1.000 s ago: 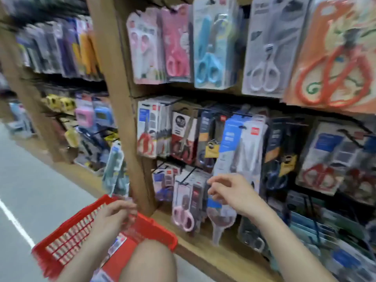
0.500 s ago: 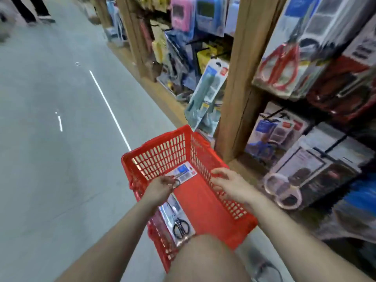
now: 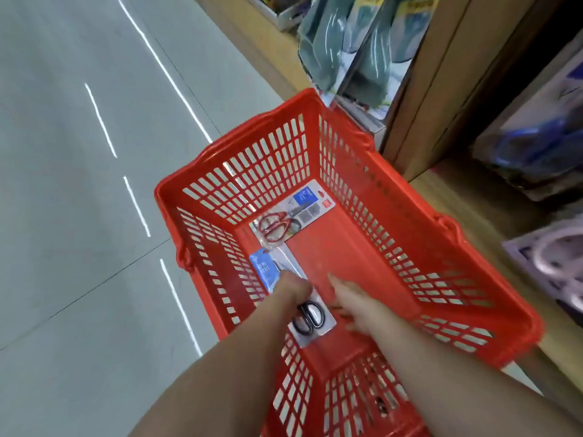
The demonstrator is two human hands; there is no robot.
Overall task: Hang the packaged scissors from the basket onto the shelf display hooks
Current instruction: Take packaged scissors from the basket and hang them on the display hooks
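Both hands inside red basket. Left hand curled down over black-handled scissors pack, gripping it; pack lies flat by basket's left wall. Right hand fingers straight, spread, just beside pack. Red-handled scissors pack flat at far end. Shelf to right

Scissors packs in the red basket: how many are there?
2. The red-handled scissors pack lies at the far end of the basket; the black-handled scissors pack nearer, partly under the left hand. None seems hidden.
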